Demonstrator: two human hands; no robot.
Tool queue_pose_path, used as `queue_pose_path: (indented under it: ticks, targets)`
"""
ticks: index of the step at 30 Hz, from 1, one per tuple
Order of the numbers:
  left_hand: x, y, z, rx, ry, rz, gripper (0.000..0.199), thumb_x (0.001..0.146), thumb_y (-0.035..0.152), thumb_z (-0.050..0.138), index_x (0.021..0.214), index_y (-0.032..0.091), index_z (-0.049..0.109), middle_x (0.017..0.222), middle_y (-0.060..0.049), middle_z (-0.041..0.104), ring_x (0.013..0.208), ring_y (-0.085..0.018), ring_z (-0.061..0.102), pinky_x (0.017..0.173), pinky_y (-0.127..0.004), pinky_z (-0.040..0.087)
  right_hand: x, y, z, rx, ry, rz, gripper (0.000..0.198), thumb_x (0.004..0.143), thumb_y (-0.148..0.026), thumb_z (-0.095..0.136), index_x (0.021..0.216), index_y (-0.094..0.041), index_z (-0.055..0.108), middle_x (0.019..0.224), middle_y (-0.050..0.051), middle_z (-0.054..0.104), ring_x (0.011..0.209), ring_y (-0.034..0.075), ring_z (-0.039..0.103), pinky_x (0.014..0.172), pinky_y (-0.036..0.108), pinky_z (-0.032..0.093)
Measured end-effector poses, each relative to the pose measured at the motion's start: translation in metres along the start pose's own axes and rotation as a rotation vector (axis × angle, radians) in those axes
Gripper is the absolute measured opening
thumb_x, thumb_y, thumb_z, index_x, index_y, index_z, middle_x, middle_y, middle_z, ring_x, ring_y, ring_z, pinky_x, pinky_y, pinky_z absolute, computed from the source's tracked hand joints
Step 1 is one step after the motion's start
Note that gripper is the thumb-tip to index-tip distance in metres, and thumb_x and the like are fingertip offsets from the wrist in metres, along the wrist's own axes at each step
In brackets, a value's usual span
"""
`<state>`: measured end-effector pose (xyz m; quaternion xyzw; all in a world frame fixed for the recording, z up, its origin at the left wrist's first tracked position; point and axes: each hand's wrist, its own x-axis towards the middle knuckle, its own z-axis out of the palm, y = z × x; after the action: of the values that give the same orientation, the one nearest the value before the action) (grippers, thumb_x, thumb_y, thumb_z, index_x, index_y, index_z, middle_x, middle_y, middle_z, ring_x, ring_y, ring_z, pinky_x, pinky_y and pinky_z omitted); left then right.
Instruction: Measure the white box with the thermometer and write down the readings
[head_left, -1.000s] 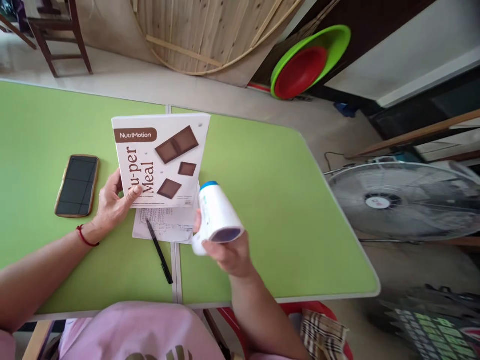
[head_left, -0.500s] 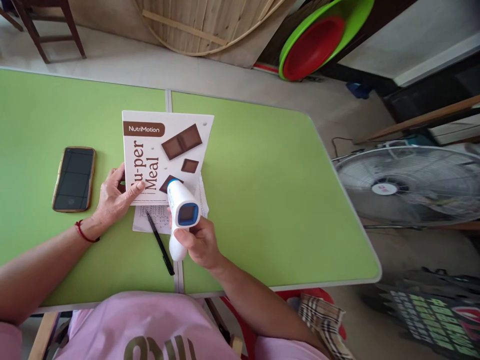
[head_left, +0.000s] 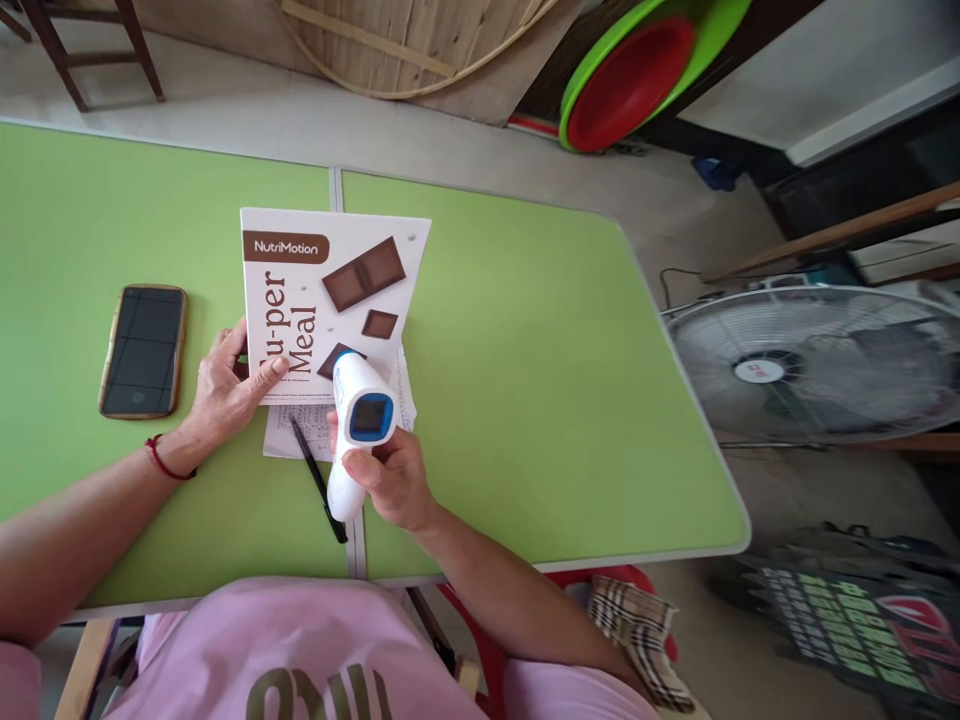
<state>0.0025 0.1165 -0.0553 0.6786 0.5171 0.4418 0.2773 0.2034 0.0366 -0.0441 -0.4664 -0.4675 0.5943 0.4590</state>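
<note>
My left hand (head_left: pixel 229 388) grips the lower left edge of a white box (head_left: pixel 330 270) marked "NutriMotion", thumb on the front. Brown chocolate pieces are printed on it. In my right hand (head_left: pixel 394 475) is a white infrared thermometer (head_left: pixel 351 480) with a blue-framed screen (head_left: pixel 371 416). Its front end points at the box's lower part, overlapping a printed square; whether they touch I cannot tell. Below the box, partly covered, lies a sheet of printed paper (head_left: pixel 281 432). A black pen (head_left: pixel 309 455) lies across the paper, its lower part beside the thermometer's handle.
A phone in a gold-edged case (head_left: pixel 142 350) lies left of my left hand on the green folding table (head_left: pixel 540 400). A fan (head_left: pixel 780 370) stands past the table's right edge. Green and red basins (head_left: pixel 630 85) lean at the back. A red chair (head_left: pixel 480 640) is near my right elbow.
The whole view has shifted slightly. My right hand has tilted the thermometer a little, its handle now over part of the pen. Both hands keep their holds.
</note>
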Motion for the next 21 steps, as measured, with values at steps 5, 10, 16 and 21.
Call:
queue_pose_path:
  ticks: [5,10,16,21]
  targets:
    - [-0.0003,-0.0013,-0.0001,0.013,0.001,-0.002,0.061,0.087,0.080,0.059,0.109,0.024,0.071,0.079,-0.008,0.061,0.069,-0.025,0.057,0.054,-0.038,0.046,0.0003,-0.0021,0.0006,0.010,-0.003,-0.005,0.046,0.069,-0.064,0.077,0.070,-0.022,0.059,0.062,-0.001,0.054,0.057,0.012,0.045,0.054,0.029,0.041]
    - [0.0003,-0.0027,0.0004,-0.002,-0.001,0.002,0.061,0.087,0.079,0.059,0.112,0.025,0.070,0.082,-0.007,0.063,0.072,-0.026,0.058,0.057,-0.037,0.046,0.0008,-0.0042,0.0020,0.016,0.014,0.019,0.048,0.064,-0.064,0.080,0.075,-0.021,0.061,0.063,-0.001,0.058,0.056,0.012,0.046,0.053,0.028,0.042]
    - [0.0009,-0.0029,0.0000,0.023,-0.015,-0.009,0.063,0.088,0.080,0.056,0.112,0.024,0.070,0.081,-0.008,0.061,0.072,-0.026,0.057,0.057,-0.037,0.045,0.0014,-0.0029,0.0045,-0.004,0.043,-0.009,0.048,0.063,-0.064,0.081,0.073,-0.021,0.061,0.063,-0.002,0.059,0.055,0.011,0.045,0.051,0.027,0.041]
    - [0.0012,-0.0005,-0.0003,0.016,-0.023,-0.014,0.064,0.087,0.080,0.056,0.114,0.023,0.070,0.085,-0.008,0.064,0.074,-0.026,0.058,0.058,-0.037,0.046,0.0014,-0.0028,0.0045,0.007,0.044,-0.005,0.048,0.062,-0.063,0.081,0.075,-0.021,0.063,0.063,-0.002,0.059,0.055,0.011,0.046,0.051,0.027,0.041]
